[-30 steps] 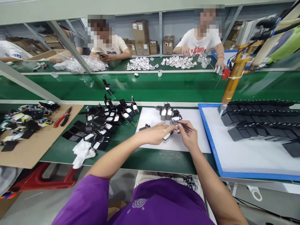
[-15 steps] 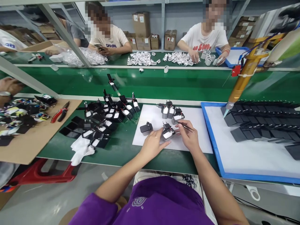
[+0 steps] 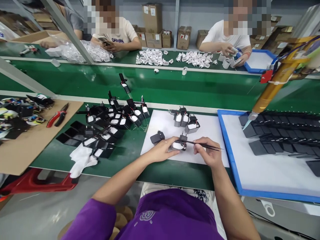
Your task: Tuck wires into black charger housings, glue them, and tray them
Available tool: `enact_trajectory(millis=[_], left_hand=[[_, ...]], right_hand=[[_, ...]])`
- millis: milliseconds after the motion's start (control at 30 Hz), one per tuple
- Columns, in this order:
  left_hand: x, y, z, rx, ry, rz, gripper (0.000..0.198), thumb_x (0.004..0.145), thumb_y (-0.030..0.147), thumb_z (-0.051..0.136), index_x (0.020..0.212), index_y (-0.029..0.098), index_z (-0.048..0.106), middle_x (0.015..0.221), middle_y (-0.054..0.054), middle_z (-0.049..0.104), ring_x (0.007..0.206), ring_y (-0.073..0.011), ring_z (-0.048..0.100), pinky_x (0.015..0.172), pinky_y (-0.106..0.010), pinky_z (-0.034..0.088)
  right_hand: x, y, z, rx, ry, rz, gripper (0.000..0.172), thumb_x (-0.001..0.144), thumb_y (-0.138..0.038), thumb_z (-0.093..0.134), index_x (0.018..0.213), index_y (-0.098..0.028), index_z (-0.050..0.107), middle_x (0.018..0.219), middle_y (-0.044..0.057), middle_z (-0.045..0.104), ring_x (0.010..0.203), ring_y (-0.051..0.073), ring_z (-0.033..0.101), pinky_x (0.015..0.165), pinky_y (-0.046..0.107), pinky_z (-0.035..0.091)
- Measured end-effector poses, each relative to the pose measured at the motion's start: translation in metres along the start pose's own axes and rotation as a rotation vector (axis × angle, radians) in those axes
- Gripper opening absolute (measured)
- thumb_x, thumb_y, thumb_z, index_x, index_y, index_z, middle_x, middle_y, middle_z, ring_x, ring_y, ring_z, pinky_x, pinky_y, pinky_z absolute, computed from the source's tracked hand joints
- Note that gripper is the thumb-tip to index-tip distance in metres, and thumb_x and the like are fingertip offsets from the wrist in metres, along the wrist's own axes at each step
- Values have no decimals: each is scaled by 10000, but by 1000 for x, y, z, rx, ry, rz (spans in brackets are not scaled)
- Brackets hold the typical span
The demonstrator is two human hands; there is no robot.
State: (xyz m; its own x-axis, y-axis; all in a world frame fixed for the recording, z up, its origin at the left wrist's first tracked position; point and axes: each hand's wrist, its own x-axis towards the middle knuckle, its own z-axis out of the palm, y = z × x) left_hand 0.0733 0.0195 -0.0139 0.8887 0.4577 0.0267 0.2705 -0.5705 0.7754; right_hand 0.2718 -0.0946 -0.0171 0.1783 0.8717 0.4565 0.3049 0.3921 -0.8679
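Observation:
My left hand grips a black plug-in power adapter with its thumb and fingers, on a white sheet. White material and red wires show in the adapter's open top, and its pronged cover stands up behind. Between the fingers of my right hand is a pair of dark tweezers, its tips at the cover and wires. A closed-looking black adapter lies just left of my left hand. Behind stand several open adapters with white tops.
More open adapters crowd the green bench at left, near a white cloth. Red-handled pliers lie on brown board. At right, a blue-rimmed tray holds rows of black adapters under a yellow dispenser. Co-workers sit opposite.
My right hand has shifted right, and the tweezers now lie more level, tips at the adapter. The adapter's cover stands more upright. A co-worker at right has both hands together over white parts.

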Motion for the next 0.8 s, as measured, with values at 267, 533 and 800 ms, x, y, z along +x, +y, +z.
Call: enact_trajectory(millis=[267, 533, 800], left_hand=[[-1, -5, 4, -43, -4, -45, 459, 866, 416, 596, 1250, 185, 496, 1096, -84, 647, 667, -137, 592, 635, -240, 462], [0, -10, 3, -32, -8, -12, 487, 860, 422, 604, 1250, 141, 525, 1006, -78, 663, 696, -147, 591, 669, -247, 464], [0, -11, 3, -6, 7, 9, 480, 858, 421, 602, 1228, 120, 548, 932, -72, 670, 690, -149, 592, 655, -244, 466]], right_hand=[[4, -7, 3, -93, -248, 23, 85, 866, -180, 590, 893, -204, 667, 723, 25, 677, 587, 131, 621, 570, 251, 486], [6, -6, 4, -169, -324, -63, 95, 853, -134, 609, 892, -208, 654, 722, 19, 668, 605, 125, 604, 580, 239, 471], [5, 2, 5, -242, -316, -140, 123, 862, -120, 611, 925, -213, 660, 784, 23, 700, 675, 132, 649, 614, 237, 503]])
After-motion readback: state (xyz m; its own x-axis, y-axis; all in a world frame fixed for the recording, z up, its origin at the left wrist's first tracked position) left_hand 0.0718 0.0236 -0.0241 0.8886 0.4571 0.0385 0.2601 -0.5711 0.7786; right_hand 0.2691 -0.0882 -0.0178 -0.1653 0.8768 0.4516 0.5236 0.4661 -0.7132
